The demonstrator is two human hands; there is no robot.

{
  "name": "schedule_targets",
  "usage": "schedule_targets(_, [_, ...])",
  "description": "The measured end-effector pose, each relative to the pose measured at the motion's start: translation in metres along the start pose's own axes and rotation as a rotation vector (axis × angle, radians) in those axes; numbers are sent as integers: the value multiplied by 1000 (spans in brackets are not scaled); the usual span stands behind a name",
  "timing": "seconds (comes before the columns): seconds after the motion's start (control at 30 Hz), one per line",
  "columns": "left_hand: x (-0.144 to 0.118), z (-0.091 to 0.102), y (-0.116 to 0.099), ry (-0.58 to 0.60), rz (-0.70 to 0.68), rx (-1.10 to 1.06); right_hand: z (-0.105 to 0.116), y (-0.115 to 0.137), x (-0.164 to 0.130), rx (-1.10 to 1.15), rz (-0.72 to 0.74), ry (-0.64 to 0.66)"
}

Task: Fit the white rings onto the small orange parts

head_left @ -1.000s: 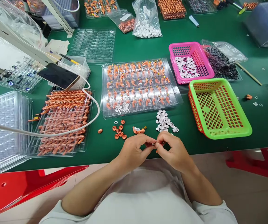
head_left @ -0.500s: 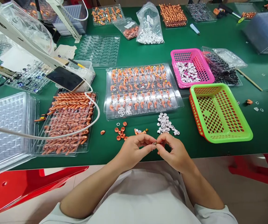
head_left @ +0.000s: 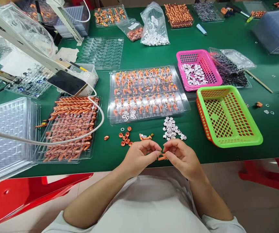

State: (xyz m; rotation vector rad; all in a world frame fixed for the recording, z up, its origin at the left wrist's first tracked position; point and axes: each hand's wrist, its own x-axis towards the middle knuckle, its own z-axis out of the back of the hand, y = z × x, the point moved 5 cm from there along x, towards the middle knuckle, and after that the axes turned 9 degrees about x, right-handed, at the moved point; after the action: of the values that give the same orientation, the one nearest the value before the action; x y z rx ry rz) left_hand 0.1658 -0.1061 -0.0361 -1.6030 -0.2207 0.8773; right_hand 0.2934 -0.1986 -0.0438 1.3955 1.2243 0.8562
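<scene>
Orange plastic everywhere on this green felt-covered table (head_left: 139,55). The left hand (head_left: 139,157) and right hand (head_left: 181,157) meet at the near edge, fingertips pinched together on one small orange plastic piece (head_left: 162,158), held just above the table so both thumbs can work it. Loose supplies sit just beyond for easy reach: a little heap of small white discs (head_left: 171,128), a cluster of small orange rings (head_left: 125,137), and another orange piece with a metal bit (head_left: 146,137). Past those lies the clear plastic blister tray (head_left: 149,94) with orange parts sorted into pockets. An empty green plastic basket (head_left: 229,116) and a pink plastic basket (head_left: 199,68) holding white discs are off to the right.
</scene>
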Motion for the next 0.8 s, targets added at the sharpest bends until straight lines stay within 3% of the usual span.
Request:
schedule_targets(0.33, [0,0,-3,-53,-62,60,-3,10,-1,-195,103,60])
schedule_targets(0.53, [-6,-3,-11,-79,-216,262,-4,11,-3,-298,199,-29])
schedule_targets(0.8, [-13,1,-4,-67,-207,127,-10,19,-5,-450,399,-23])
